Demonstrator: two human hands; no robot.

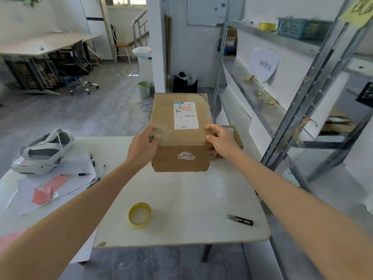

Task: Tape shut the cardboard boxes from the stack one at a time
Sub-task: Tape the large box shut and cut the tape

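On the table (201, 199), beyond the tape roll (139, 215), with left hand (143, 147) curled on the left face of the far-side cardboard box (181, 138) and right hand (222, 138) hooked over its top right corner, seat it square, clear of the snips (240, 219).

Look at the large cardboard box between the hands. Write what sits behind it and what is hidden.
A smaller cardboard box peeks out behind its right side. The large cardboard box and the right hand cover most of it, so its flaps cannot be seen.
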